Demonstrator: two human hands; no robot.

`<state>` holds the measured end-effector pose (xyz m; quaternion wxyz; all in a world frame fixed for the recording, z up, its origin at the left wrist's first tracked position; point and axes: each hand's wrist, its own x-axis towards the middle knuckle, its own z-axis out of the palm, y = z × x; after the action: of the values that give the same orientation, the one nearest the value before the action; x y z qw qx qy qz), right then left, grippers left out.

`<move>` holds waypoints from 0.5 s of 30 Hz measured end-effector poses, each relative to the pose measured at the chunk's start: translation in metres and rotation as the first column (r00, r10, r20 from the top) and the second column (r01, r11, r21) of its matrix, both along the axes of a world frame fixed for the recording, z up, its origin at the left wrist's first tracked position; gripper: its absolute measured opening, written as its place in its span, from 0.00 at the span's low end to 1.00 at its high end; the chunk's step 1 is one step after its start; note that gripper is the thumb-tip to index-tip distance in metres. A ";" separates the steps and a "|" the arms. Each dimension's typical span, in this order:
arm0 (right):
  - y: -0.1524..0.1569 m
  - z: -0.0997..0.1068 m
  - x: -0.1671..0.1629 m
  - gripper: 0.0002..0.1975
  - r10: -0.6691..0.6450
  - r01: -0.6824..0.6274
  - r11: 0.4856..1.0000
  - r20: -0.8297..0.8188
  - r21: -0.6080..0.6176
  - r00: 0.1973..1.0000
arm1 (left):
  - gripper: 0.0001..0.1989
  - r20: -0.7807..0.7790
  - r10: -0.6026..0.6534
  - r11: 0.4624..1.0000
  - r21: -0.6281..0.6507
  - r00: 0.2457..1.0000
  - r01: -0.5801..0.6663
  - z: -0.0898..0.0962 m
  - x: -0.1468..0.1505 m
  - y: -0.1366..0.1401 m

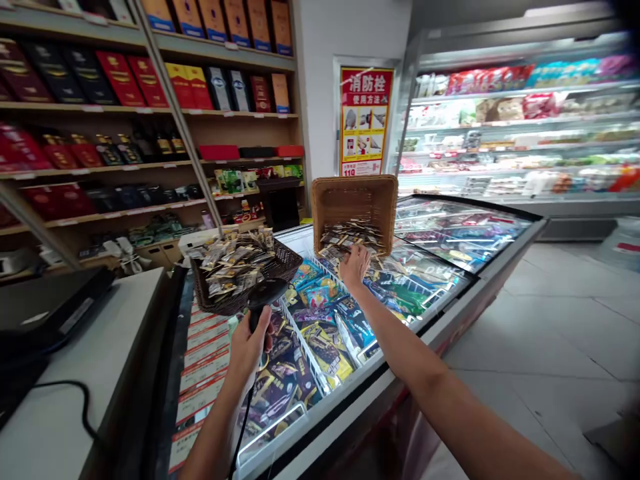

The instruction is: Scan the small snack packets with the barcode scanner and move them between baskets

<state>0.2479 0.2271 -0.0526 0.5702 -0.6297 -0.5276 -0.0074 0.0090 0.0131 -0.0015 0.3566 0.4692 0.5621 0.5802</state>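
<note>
My left hand [253,340] is wrapped around the handle of a black barcode scanner [265,293], whose cable hangs down past my forearm. My right hand [355,267] is at the mouth of a tan wicker basket [350,195] tipped toward me, with its fingers bent among small flat packets [353,230]. My right fingertips are hidden, so what they grip does not show. Beyond the scanner, a dark brown wicker basket [285,260] holds a heap of similar small packets [235,257].
Both baskets stand on a glass-topped freezer [320,400] filled with colourful bags. Price labels [200,373] line its left side. A counter [125,320] with a black device [60,313] is at left. Shelves of boxes [120,79] rise behind; a lit refrigerated display [500,140] stands at right.
</note>
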 end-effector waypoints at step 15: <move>0.043 0.081 -0.271 0.12 0.561 -0.670 0.585 -0.367 -0.457 0.742 | 0.28 0.129 0.259 0.961 0.068 0.957 -0.269 -0.005 -0.028 0.005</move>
<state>-0.0226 0.2703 0.0279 0.3706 -0.5428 -0.6358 0.4048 -0.0190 0.0176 -0.0062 0.2885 0.3691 0.5726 0.6728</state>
